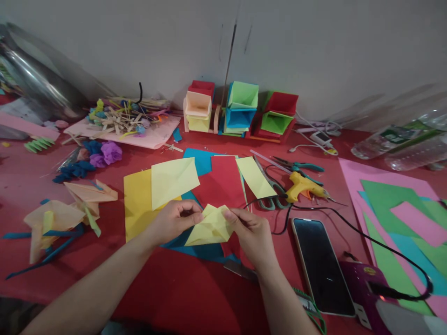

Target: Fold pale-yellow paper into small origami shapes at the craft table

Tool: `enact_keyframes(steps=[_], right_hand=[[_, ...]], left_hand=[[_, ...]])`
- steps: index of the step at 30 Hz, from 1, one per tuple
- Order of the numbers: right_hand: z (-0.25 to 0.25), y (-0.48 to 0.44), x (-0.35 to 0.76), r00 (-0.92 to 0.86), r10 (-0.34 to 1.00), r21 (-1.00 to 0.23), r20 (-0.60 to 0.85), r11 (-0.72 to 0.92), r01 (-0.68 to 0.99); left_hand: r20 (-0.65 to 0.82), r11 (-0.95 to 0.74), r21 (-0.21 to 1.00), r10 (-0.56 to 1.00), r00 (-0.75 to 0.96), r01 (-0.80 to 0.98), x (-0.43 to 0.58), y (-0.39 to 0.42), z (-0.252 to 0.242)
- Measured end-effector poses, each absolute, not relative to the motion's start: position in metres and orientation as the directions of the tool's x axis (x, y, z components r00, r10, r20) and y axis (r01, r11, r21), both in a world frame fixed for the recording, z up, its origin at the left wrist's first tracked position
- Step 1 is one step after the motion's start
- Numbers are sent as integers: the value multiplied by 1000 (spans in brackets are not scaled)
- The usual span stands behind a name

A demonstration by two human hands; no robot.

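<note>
Between my two hands is a folded piece of pale yellow paper, creased into overlapping flaps. My left hand pinches its upper left edge between thumb and fingers. On the other side, my right hand grips the upper right edge, thumb on top. Beneath lie red paper, blue paper and a deep yellow sheet. A flat pale yellow sheet rests behind my left hand, and a pale yellow strip behind my right. A knife blade shows partly under my right wrist.
A yellow glue gun, scissors and pliers lie to the right, near a phone. Folded paper boxes line the wall. Paper flowers and craft sticks sit left; plastic bottles lie far right.
</note>
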State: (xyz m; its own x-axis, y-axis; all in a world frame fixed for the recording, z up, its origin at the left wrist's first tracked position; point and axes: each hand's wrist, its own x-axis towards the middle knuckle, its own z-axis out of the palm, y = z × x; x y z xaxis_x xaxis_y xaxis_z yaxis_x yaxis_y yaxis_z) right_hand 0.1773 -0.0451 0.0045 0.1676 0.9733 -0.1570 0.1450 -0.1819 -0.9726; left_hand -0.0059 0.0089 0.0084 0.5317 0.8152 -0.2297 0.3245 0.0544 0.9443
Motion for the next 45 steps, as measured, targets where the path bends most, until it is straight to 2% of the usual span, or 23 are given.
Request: enact_keyframes(steps=[5,12,26,35,41,45], right_hand=[[5,-46,177,199,964,-975,-176,-198,97],[5,-44,177,217,961,-975,-169,-195,105],[7,-45,176,267,952,-971,-146,-190,147],[1,-46,173,321,933,-981,-163,-187,45],[3,-45,173,297,948,-971,-114,-170,170],[4,-46,173,283,953,-970,-105,-161,183]], left_hand=[[-297,95,910,829,475,403,-4,6,9],[-322,197,937,811,489,290,-3,4,9],[-268,39,886,856,441,462,-5,4,14],[-249,44,922,828,502,384,-3,2,11],[-218,38,940,834,507,340,-1,0,8],[-228,81,953,827,514,293,-1,-1,6]])
